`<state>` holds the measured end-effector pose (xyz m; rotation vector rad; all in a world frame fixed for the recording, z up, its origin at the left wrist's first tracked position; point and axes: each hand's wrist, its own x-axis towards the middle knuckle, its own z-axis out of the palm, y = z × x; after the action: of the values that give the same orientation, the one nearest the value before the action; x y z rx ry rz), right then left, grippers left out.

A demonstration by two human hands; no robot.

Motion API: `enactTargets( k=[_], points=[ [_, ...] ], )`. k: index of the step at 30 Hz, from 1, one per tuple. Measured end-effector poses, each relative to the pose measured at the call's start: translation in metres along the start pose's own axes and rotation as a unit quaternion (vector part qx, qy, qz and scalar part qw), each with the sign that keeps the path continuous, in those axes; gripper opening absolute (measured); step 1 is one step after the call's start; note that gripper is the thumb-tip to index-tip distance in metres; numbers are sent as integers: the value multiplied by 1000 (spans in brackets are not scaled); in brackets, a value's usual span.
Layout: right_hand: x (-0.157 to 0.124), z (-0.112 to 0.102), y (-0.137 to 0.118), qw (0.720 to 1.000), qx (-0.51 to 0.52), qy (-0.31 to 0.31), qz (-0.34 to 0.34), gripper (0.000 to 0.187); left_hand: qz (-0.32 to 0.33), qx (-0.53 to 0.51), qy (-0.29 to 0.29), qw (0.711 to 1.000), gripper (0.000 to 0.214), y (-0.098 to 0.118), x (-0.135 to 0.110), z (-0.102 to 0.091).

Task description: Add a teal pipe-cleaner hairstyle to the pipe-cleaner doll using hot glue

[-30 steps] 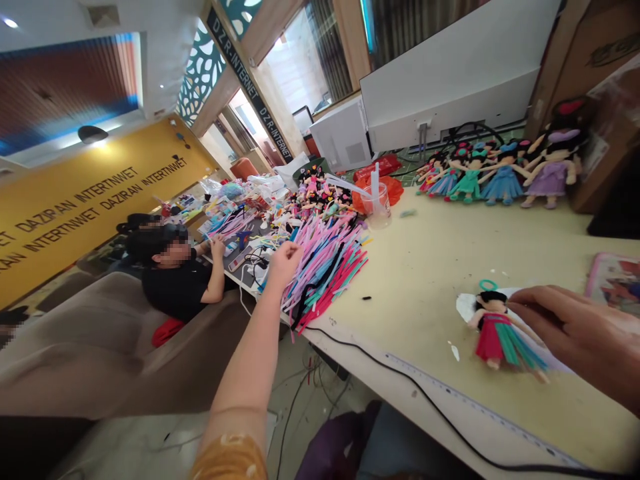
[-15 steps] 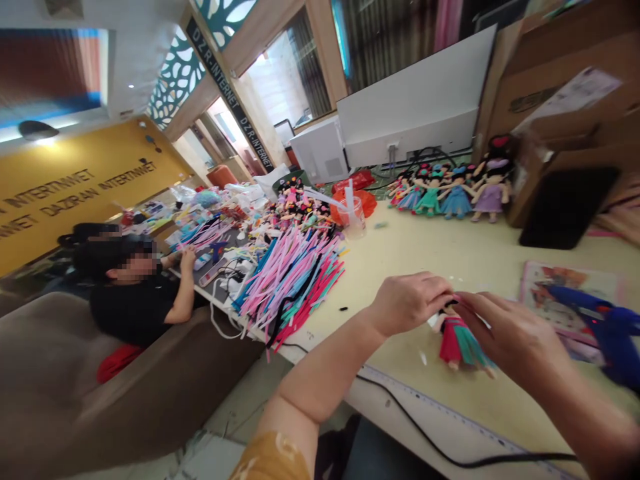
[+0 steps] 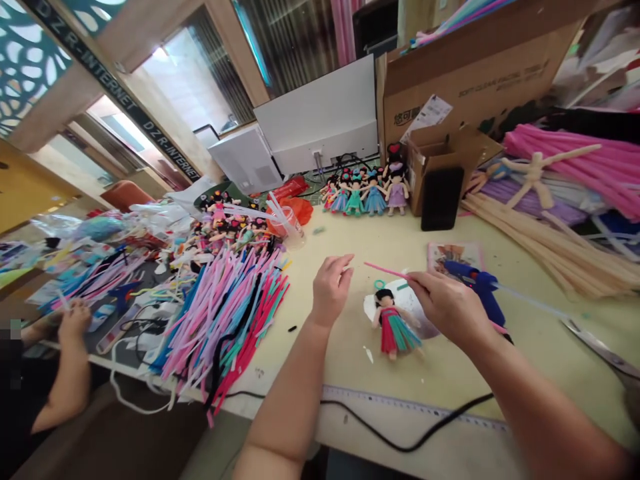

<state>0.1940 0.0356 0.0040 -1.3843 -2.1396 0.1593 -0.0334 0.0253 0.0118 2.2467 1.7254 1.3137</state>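
A small pipe-cleaner doll point(image 3: 393, 325) in a red and teal skirt lies on the cream table point(image 3: 450, 380), on a white scrap. My right hand point(image 3: 445, 307) is just right of the doll and pinches a pink pipe cleaner point(image 3: 384, 269) that sticks out to the left. A small teal ring point(image 3: 379, 284) lies by the doll's head. My left hand point(image 3: 330, 288) hovers left of the doll with loosely curled fingers, holding nothing. A big heap of coloured pipe cleaners point(image 3: 225, 320) lies further left.
A blue glue gun point(image 3: 477, 287) lies right of my hand, its black cord point(image 3: 400, 440) along the table's front edge. A row of finished dolls point(image 3: 363, 193), cardboard boxes point(image 3: 475, 73) and a plastic cup point(image 3: 290, 227) stand behind. Scissors point(image 3: 600, 347) at right. Another person's hand point(image 3: 73, 320) works at left.
My left hand came back from the pipe-cleaner heap to the doll, then let go and drew left. My right hand now pinches a pink pipe cleaner. The view swung right.
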Motion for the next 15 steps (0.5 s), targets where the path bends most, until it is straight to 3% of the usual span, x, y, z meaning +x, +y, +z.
enactTargets(
  k=[5, 15],
  points=[
    [-1, 0, -4, 999, 10, -30, -8, 26, 61, 98, -78, 990, 21, 2, -1, 3],
    [-3, 0, -15, 997, 46, -60, -29, 26, 89, 68, -137, 984, 19, 17, -6, 11]
  ],
)
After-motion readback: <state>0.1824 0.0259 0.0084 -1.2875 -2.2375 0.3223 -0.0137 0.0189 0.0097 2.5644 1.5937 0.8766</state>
